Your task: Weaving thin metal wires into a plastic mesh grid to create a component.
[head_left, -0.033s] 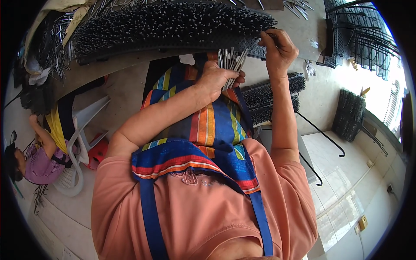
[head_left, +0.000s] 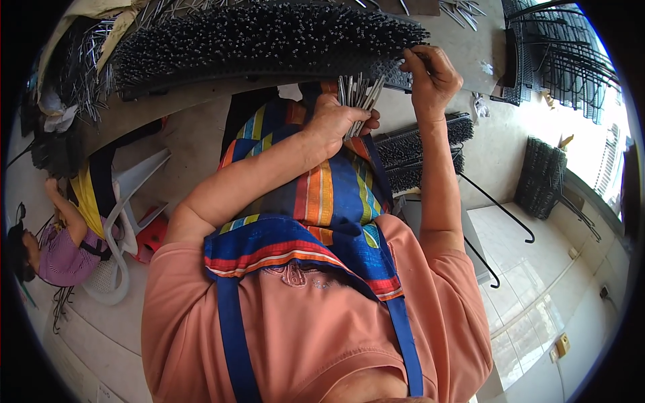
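My left hand (head_left: 336, 127) is closed round a bundle of thin silvery metal rods (head_left: 361, 93), held over my lap just below the table edge. My right hand (head_left: 435, 77) is raised to the right end of a long black perforated panel (head_left: 393, 69), thumb and fingers pinched together near its surface. Whatever lies between those fingertips is too small to make out. Most of the panel is thickly covered with upright dark pins (head_left: 269, 37) with shiny tips. Along its near edge and at the right end, bare holes show.
Loose rods (head_left: 91, 74) are heaped at the table's left, and more rods (head_left: 462, 12) lie at the back right. Another pin-covered panel (head_left: 420, 144) stands below my right forearm. Black racks (head_left: 557, 60) stand far right. A co-worker (head_left: 67, 248) sits at the left by a white chair (head_left: 117, 269).
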### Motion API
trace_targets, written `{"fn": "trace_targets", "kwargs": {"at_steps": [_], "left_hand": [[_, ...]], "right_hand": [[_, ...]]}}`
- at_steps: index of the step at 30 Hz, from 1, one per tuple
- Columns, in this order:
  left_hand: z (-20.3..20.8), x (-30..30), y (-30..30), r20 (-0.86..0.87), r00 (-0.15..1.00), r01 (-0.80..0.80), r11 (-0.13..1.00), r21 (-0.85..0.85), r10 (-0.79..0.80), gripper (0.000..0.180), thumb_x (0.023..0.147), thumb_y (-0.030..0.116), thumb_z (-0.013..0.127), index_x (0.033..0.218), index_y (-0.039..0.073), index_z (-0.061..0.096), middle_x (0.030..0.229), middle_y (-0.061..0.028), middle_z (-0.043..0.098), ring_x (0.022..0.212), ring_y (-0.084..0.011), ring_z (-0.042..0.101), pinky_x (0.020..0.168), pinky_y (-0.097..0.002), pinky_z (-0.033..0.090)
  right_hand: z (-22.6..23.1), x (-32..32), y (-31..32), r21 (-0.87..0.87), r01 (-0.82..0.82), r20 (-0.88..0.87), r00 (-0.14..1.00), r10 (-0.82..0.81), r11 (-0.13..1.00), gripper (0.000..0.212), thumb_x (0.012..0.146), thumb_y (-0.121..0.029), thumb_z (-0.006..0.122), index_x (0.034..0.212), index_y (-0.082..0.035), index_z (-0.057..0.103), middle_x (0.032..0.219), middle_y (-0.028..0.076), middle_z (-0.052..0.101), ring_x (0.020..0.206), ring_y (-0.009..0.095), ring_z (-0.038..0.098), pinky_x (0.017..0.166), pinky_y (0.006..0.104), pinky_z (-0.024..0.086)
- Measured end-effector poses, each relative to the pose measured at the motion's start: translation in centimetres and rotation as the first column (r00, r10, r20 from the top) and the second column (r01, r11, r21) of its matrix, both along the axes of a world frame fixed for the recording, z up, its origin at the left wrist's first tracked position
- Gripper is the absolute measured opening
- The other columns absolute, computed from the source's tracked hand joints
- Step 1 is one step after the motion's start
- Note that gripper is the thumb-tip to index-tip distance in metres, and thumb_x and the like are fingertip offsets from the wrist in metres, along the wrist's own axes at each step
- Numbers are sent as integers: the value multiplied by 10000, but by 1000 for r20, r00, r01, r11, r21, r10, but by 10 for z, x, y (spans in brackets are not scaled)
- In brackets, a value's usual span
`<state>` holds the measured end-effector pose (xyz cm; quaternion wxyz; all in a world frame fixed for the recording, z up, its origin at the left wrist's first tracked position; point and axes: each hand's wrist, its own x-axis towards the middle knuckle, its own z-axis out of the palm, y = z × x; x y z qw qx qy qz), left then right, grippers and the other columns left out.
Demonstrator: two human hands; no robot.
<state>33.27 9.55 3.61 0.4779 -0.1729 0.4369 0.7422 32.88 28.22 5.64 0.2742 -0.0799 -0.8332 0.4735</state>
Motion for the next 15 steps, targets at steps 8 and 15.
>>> {"fn": "trace_targets", "kwargs": {"at_steps": [8,15], "left_hand": [[-1,1,2,17,1000,-17,1000,-21,18,152,808,-86,579,941,-57,646,820,-168,694,679,-238,691,545,-305,554],[-4,0,-1,-17,1000,20,1000,-2,-20,186,820,-47,593,994,-60,658,888,-162,706,754,-224,701,654,-307,576]], "right_hand": [[-5,-1,-2,-38,-18,4,1000,18,999,71,789,91,681,847,52,666,773,52,650,656,113,662,579,219,527],[-9,-2,-3,22,-16,41,999,15,1000,104,771,98,691,861,47,679,790,49,653,658,110,660,573,213,512]]}}
